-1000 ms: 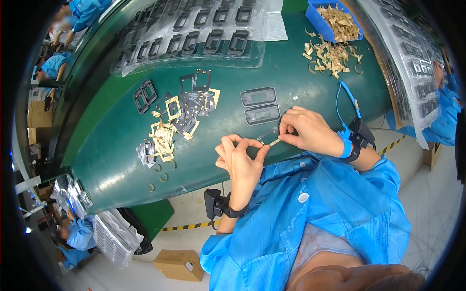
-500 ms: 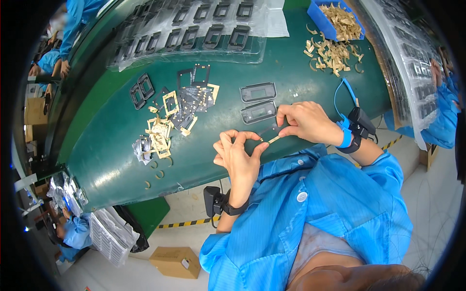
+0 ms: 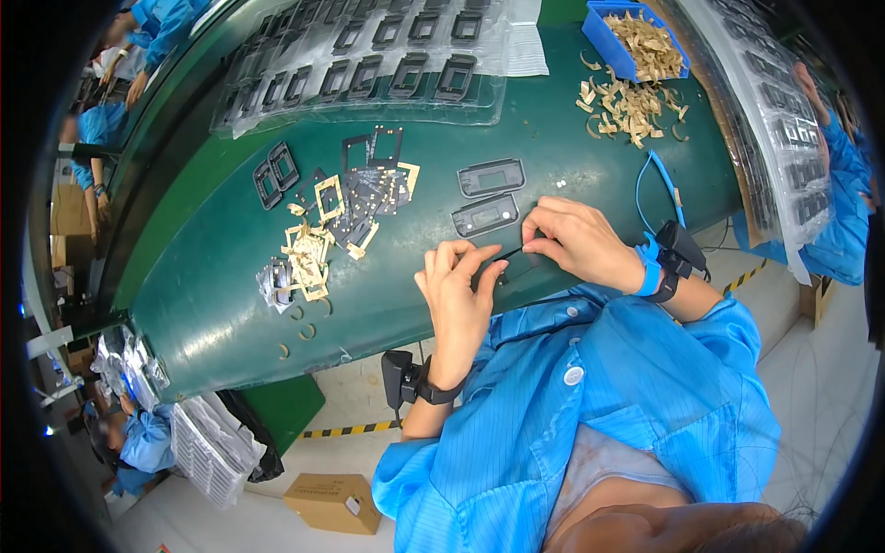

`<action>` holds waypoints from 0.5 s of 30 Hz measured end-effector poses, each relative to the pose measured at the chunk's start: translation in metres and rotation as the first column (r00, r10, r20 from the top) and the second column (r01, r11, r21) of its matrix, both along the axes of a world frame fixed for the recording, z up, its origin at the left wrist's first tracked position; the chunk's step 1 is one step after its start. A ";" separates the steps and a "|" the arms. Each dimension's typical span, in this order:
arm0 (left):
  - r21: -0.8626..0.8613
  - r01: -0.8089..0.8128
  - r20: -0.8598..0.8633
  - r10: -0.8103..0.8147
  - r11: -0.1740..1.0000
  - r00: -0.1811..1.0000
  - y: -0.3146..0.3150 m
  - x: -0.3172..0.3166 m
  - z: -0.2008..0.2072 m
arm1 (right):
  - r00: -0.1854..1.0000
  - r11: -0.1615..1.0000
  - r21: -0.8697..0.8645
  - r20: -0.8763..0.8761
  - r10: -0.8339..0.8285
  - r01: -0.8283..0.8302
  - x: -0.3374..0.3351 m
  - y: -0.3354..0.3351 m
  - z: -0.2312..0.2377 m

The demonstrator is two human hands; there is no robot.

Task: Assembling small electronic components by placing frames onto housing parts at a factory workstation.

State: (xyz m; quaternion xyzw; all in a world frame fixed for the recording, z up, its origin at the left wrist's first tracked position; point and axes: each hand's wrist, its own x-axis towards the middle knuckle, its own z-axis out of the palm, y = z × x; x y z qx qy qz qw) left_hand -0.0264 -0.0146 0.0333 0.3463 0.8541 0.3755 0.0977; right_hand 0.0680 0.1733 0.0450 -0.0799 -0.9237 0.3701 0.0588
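Far left: stack of clear plastic blister trays (image 3: 214,450) below the table edge; brown cardboard box (image 3: 334,502) on the floor beside it.
Table: dark green curved worktable (image 3: 212,304); clear trays of black rectangular frames (image 3: 369,64) along its far side.
Loose parts: heap of pale gold and black flat frame cut-outs (image 3: 318,235) left of centre; two black frames (image 3: 275,171) just beyond it.
Left hand: left hand (image 3: 458,293) at the near table edge; fingertips pressed together, pinching one end of a thin black strip (image 3: 510,252).
Centre: two grey rectangular screen-like panels (image 3: 489,195) lying flat, just beyond the hands.
Right hand: right hand (image 3: 573,242) touching the table; thumb and forefinger pinching the other end of the strip; blue wrist strap (image 3: 650,273) with blue coiled cord.
Far right: scattered tan curled offcuts (image 3: 627,103); blue plastic bin (image 3: 636,41) filled with the same.
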 end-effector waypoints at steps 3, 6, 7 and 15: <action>0.063 0.052 -0.075 -0.047 0.997 0.996 -0.001 0.001 -0.008 | 0.998 0.998 0.070 -0.066 0.010 -0.005 0.003 -0.002 -0.001; 0.134 0.081 -0.132 -0.064 0.988 0.989 -0.002 0.000 -0.015 | 0.987 0.996 0.087 -0.157 0.026 -0.013 0.006 -0.005 -0.006; 0.161 0.096 -0.142 -0.073 0.982 0.987 -0.002 0.000 -0.016 | 0.988 0.996 0.086 -0.154 0.027 -0.013 0.006 -0.006 -0.005; 0.187 0.163 -0.211 -0.122 0.969 0.970 -0.004 0.001 -0.016 | 0.988 0.997 0.055 -0.141 0.063 -0.056 0.005 -0.001 -0.008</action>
